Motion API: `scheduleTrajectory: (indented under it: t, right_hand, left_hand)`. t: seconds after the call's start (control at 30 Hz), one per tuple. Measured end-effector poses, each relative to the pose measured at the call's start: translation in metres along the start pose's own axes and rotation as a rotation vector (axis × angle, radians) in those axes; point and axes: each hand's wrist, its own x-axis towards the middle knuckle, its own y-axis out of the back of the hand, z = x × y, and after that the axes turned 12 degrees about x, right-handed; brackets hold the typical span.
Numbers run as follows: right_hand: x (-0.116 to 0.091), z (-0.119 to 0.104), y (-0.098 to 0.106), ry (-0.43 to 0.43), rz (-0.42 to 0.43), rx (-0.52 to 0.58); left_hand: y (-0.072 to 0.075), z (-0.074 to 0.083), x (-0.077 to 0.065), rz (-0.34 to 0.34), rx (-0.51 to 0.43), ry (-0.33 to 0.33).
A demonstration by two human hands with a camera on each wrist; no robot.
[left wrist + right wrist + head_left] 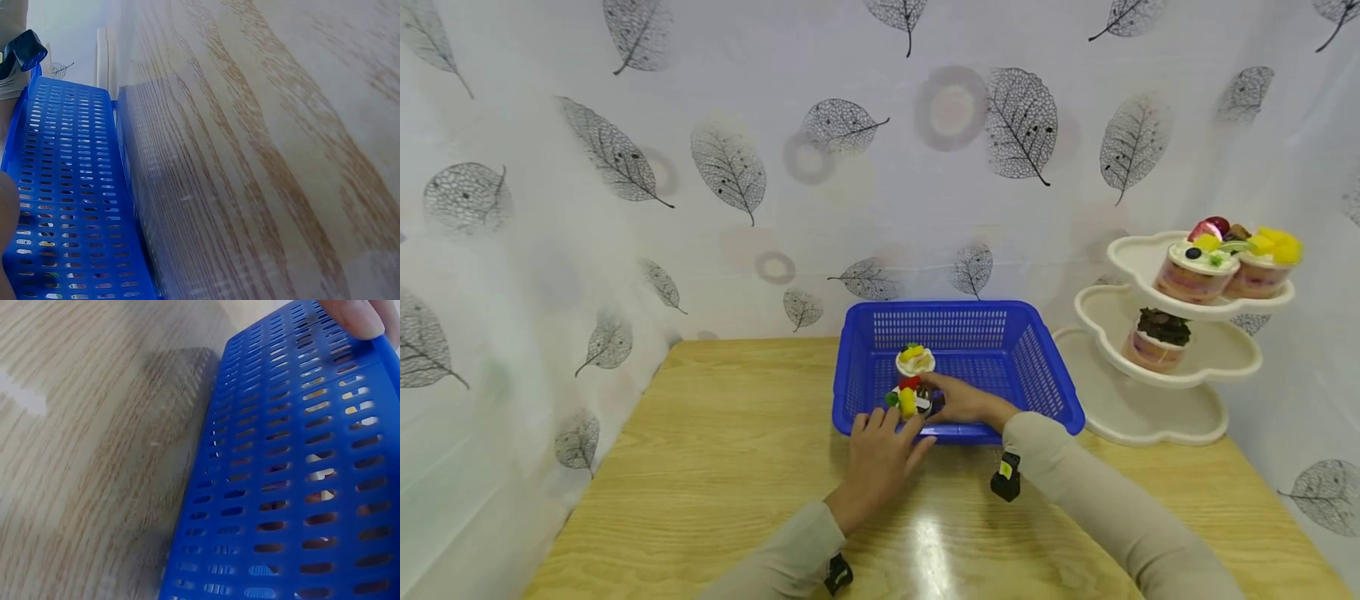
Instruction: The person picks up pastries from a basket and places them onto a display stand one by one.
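Observation:
Inside the blue plastic basket (1052, 375), my right hand (962, 402) reaches over the front rim and grips a dessert cup (908, 403) topped with red, yellow and dark pieces. The fingers of my left hand (880, 454) lie over the front rim beside that cup, the thumb stretched toward the right. A second dessert cup (915, 362), with white cream and yellow fruit, stands just behind. In the right wrist view, a fingertip (362, 322) rests at the basket's rim. Slots in the basket wall (69, 156) show in the left wrist view, with the cups mostly hidden.
To the right of the basket stands a cream three-tier stand (1150, 417). Two fruit-topped cups (1195, 273) sit on its top tier and a dark-topped cup (1157, 340) on the middle one. A leaf-patterned curtain (760, 250) hangs behind the wooden table (715, 450).

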Motion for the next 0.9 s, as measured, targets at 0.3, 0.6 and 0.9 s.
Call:
scheduleTrajectory:
  t: [0.3, 0.6, 0.9]
  right_hand:
    - [0.002, 0.0, 0.0, 0.001, 0.039, -0.047]
    - [-0.005, -0.003, 0.004, -0.006, 0.161, 0.063]
    - [-0.014, -0.011, 0.015, -0.057, 0.226, 0.18]
  left_hand:
    - [0.0, 0.0, 0.0, -0.019, 0.006, 0.007]
    - [0.002, 0.001, 0.0, -0.052, 0.017, 0.006]
    - [0.003, 0.0, 0.001, -0.046, 0.007, 0.007]
